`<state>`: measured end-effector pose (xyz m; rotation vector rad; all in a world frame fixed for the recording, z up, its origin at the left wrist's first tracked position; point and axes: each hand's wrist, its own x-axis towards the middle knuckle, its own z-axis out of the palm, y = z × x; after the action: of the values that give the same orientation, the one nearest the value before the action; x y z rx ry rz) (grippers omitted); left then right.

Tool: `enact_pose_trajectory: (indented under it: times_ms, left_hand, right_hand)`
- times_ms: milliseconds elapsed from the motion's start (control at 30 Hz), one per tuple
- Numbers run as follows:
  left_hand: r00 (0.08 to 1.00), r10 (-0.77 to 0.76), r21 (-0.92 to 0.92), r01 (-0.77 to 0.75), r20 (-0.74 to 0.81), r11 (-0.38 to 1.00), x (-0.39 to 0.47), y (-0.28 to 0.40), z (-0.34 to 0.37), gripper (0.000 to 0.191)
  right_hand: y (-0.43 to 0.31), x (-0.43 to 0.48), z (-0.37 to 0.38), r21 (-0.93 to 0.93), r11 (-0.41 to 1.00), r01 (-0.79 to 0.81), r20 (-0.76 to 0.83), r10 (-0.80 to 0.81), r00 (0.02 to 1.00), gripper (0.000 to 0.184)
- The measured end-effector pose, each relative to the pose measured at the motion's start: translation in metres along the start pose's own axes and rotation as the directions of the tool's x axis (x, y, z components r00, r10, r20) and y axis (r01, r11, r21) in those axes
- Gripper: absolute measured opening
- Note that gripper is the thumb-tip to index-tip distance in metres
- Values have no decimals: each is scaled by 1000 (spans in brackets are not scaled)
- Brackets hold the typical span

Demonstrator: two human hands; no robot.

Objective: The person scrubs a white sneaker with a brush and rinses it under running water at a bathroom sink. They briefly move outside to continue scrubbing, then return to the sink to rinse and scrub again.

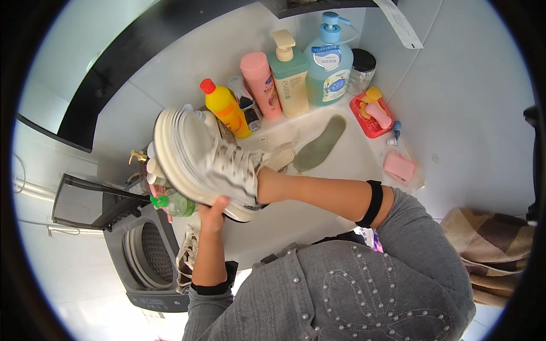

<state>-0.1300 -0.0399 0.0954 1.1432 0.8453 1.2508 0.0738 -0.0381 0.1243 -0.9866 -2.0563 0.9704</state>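
Observation:
A white lace-up sneaker (209,162) is raised over the left part of a white sink (273,221), its toe pointing up and to the left. My left hand (212,213) grips the edge of its thick sole near the heel. My right hand (268,186) reaches in through the shoe's opening; past the wrist its fingers are hidden inside. Motion blurs the toe and sole. Beyond my right forearm, a grey-green insole (320,145) lies in the basin. Beside it is a beige dotted piece (281,158), partly covered by the shoe.
Several bottles line the back ledge, including a yellow bottle (227,108) and a blue pump bottle (329,64). A red soap dish (371,113) and pink sponge (399,166) sit at right. Left of the sink stands a washing machine (147,255), lid raised. A checked towel (486,247) hangs at right.

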Motion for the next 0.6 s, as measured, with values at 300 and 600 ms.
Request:
enact_pose_trajectory:
  times_ms: [300, 600]
  left_hand:
    - [988, 131, -165, -143, -83, 976, -1, 14, 7, 79]
    - [994, -11, 69, 19, -113, 997, 13, 41, 42, 68]
  right_hand:
    - [-2, -9, -11, -89, 989, 121, -69, -127, 989, 25]
    - [0, 5, -14, -382, 920, -89, -278, -23, 960, 50]
